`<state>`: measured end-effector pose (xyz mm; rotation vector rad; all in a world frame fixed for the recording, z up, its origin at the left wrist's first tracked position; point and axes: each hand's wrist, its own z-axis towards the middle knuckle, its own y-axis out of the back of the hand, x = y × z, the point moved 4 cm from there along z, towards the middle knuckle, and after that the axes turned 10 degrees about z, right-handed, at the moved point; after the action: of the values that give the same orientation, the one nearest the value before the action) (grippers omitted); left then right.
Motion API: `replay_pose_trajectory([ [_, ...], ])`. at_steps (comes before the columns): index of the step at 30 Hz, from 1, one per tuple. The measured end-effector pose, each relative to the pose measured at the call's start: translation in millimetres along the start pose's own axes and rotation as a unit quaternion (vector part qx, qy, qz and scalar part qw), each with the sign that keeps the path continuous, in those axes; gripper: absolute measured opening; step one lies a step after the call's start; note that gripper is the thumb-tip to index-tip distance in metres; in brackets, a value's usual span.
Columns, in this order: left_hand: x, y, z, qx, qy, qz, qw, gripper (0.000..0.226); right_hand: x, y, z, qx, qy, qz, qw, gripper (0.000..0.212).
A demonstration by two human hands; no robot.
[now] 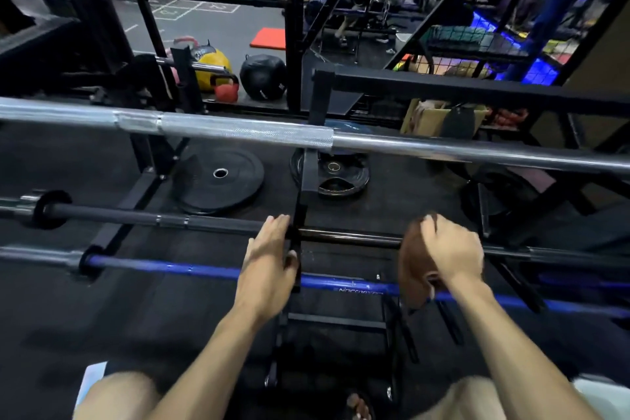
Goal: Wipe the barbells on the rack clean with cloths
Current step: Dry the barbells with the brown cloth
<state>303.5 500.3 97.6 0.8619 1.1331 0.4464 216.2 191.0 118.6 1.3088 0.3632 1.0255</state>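
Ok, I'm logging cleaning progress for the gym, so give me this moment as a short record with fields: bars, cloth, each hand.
bars on rack: silver barbell highest, black barbell in the middle, blue barbell nearest
cloth: brown cloth, wrapped around the black barbell
right hand: grips the brown cloth on the black barbell
left hand: rests at the rack upright, fingers over the black barbell
floor behind: weight plates, lying flat

The right hand (450, 251) grips a brown cloth (414, 262) against the black barbell (211, 223); the left hand (269, 261) holds the rack upright (300, 228) beside it.
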Motion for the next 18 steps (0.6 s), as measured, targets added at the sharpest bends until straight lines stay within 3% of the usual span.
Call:
replay_pose_trajectory([
  [2,-2.9,-1.4,0.1,0.003,0.005,-0.004,1.0,0.063,12.0,-0.7,-2.1,-0.044,-0.043,-0.009,0.998,0.046],
  [3,-4.2,-1.8,0.6,0.005,0.006,0.001,1.0,0.062,36.9,-4.7,-9.0,-0.034,-0.022,-0.017,0.999,0.04],
  [5,-5.8,-1.9,3.1,0.013,0.006,0.018,1.0,0.062,104.2,-22.6,-32.3,0.008,0.067,-0.003,0.998,0.026],
  [7,-5.3,-0.3,6.1,0.023,0.006,0.031,0.999,0.065,157.1,-41.3,-59.4,-0.007,0.164,0.063,0.984,0.021],
  [11,-3.7,3.6,8.0,0.036,0.015,0.021,0.999,0.065,138.3,-39.9,-51.4,0.008,0.265,0.046,0.963,0.036],
  [13,-5.4,3.3,6.3,0.038,0.016,0.014,0.999,0.064,75.9,-27.5,-34.4,0.022,0.239,-0.058,0.969,0.033],
  [15,-9.5,1.3,4.0,0.045,0.016,0.019,0.999,0.061,-0.5,-6.7,-14.2,-0.012,0.155,-0.099,0.983,0.037],
  [18,-13.4,-2.2,2.7,0.044,0.011,0.024,0.999,0.06,-64.7,10.7,-6.7,-0.058,-0.01,0.031,0.998,0.046],
])
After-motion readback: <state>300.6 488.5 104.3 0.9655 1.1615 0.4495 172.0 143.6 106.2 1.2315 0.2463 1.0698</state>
